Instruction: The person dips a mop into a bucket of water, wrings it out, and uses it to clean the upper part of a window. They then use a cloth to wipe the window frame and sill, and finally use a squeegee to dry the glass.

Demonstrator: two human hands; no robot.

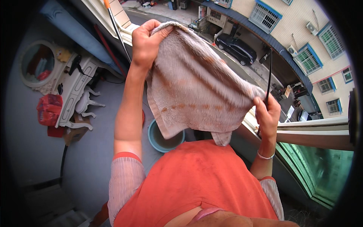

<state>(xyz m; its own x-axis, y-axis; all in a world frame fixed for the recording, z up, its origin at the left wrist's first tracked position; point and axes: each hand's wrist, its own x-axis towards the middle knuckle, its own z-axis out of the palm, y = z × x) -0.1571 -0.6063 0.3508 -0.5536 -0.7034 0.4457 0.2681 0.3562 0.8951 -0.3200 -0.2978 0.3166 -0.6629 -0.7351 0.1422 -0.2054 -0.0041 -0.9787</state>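
Note:
A greyish-beige towel [196, 83] with rusty brown stains hangs stretched out between my two hands. My left hand [146, 43] is closed on its upper left corner, the thumb pressed over the cloth. Lower and to the right, my right hand [267, 115] pinches the opposite corner; some of its fingers are hidden. The cloth droops in folds, and its lower edge reaches down toward my orange shirt. Below the towel, a blue bucket [151, 138] holding cloudy water stands on the floor, partly covered by the cloth and my body.
An open window with a pale frame [314, 126] runs along the right, above a street with a parked black car [236, 49]. A thin black rod [269, 75] rises by my right hand. At left stand a white dressing table [77, 87], a stool [89, 102] and a red bag [49, 109].

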